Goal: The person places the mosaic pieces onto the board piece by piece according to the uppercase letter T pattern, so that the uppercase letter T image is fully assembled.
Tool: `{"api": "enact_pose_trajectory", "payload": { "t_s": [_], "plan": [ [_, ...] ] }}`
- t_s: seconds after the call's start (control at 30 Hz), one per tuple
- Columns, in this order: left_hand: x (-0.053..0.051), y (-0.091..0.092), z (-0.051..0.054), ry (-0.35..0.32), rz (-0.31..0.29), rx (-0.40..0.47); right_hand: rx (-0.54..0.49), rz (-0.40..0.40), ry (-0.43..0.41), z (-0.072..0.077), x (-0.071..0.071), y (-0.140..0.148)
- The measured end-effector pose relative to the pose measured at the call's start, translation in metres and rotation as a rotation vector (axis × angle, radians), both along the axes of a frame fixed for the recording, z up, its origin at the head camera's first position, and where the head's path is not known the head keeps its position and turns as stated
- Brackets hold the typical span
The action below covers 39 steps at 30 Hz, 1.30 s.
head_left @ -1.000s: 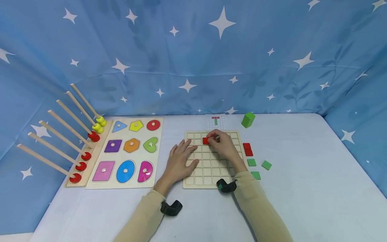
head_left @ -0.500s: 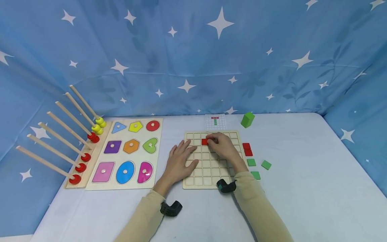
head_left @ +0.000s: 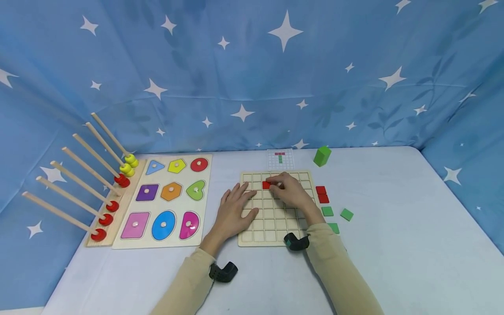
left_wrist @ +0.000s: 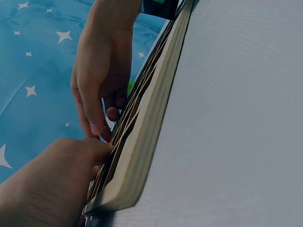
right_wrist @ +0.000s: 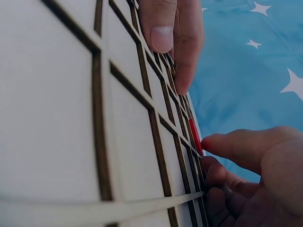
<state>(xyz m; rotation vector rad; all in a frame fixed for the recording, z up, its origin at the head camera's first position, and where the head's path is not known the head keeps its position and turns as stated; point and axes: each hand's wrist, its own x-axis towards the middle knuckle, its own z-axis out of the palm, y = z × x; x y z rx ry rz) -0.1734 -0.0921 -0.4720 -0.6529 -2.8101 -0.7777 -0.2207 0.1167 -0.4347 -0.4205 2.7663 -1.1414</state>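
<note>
While left fingers (head_left: pixel 249 195) rest spread on the grid board (head_left: pixel 258 236), right fingers (head_left: pixel 276 178) pinch 1 red tile (head_left: pixel 266 185).

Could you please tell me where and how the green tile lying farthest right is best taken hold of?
Probably by two opposite edges, from above: the green tile lies flat on the table, apart from the other tiles, its edges free.

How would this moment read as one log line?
left hand: rests on board | right hand: touches red tile on board | beside board: two red tiles, three green tiles
</note>
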Motion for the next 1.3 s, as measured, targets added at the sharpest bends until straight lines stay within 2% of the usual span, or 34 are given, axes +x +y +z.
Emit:
{"api": "enact_pose_trajectory", "payload": {
  "t_s": [0.13,0.3,0.47,0.6,0.8,1.0,1.3],
  "plan": [
    [-0.001,-0.002,0.001,0.005,0.012,0.007,-0.036,0.036,0.005,0.001,-0.001,-0.001],
    [-0.001,-0.002,0.000,0.011,0.005,0.005,-0.101,0.030,-0.011,0.001,0.002,0.008],
    [0.001,0.002,-0.003,0.010,0.002,0.014,-0.096,0.040,0.001,0.005,0.010,0.026],
    [0.002,0.002,-0.002,0.001,0.004,0.011,-0.076,0.057,0.008,0.012,0.016,0.044],
    [0.001,0.000,0.000,0.002,-0.001,0.004,-0.023,0.064,0.050,0.013,0.021,0.075],
    [-0.002,-0.002,0.002,0.022,0.006,0.010,0.032,0.003,0.052,0.017,0.031,0.099],
    [0.000,-0.001,-0.001,0.016,-0.004,0.025,0.154,-0.033,0.041,0.010,0.046,0.130]
  ]
}}
